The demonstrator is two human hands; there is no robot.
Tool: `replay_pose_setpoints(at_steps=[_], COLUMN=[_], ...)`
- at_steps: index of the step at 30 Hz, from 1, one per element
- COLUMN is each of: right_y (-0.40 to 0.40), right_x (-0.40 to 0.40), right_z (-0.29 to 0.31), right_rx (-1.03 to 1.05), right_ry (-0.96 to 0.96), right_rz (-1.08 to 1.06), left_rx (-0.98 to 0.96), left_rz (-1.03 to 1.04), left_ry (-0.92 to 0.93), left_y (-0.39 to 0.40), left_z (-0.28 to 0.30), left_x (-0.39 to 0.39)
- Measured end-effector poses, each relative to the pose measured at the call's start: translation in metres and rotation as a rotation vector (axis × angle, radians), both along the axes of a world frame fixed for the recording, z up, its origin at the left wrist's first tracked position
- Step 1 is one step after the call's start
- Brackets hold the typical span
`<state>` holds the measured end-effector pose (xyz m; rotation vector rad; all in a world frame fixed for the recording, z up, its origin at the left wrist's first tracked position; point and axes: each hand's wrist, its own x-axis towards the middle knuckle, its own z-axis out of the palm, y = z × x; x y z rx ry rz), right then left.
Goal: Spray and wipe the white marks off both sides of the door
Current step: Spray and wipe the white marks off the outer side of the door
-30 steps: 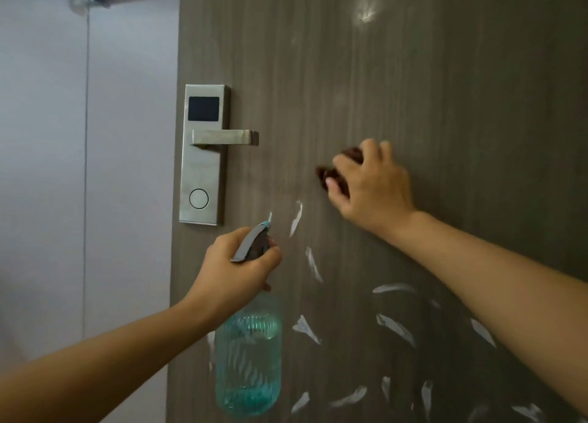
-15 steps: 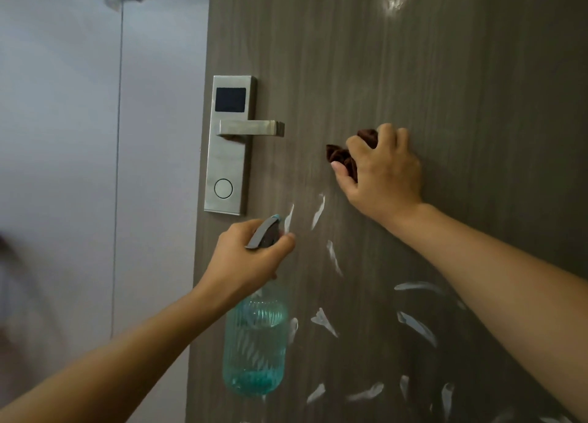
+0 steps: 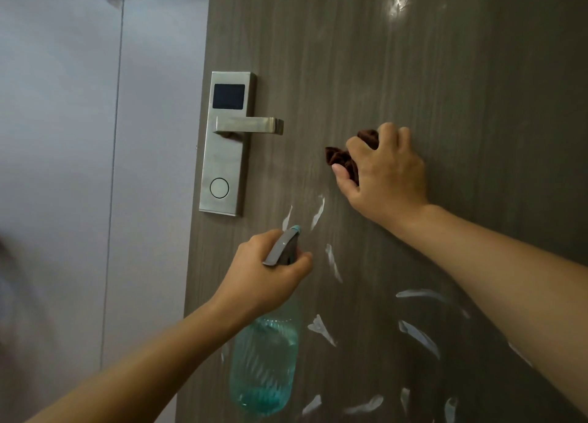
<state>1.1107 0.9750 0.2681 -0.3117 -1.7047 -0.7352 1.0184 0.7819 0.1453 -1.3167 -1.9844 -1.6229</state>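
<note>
Your right hand (image 3: 386, 174) has carried its clenched brown cloth (image 3: 339, 158) slightly leftward over the grey wood-grain door (image 3: 445, 72).
Left hand (image 3: 264, 276) grips the ribbed blue-tinted spray bottle (image 3: 264, 359); white marks (image 3: 318, 212) below your hands may smear if wiped dry.

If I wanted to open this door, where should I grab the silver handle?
Grab the free right end of the flat silver metal lever handle, coming from the right or from above. The lever lies level and pivots at its left end on the tall silver lock plate, so the far tip probably turns easiest. Both hands are busy now, so one would have to let go first.
</note>
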Motion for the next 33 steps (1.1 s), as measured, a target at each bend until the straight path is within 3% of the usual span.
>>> replay_pose_setpoints(at_steps=[5,21,28,33], right_y=[0.001,-0.002,-0.001,-0.002], right_x=[0.001,-0.001,-0.001,-0.003], right_z=[0.001,0.000,-0.001,0.001], right_rx=[0.010,0.003,0.008,0.002], right_ry=[-0.003,0.014,0.031,0.061], right_rz=[-0.001,0.019,0.043,0.075], left_rx=[0.101,-0.090,0.085,0.101], left_rz=[-0.015,-0.102,-0.004,0.007], left_ry=[-0.029,0.003,-0.058,-0.056], left_y=[0.006,0.015,0.006,-0.009], left_z=[0.005,-0.027,-0.028,-0.018], left_x=[0.002,0.020,0.012,-0.002])
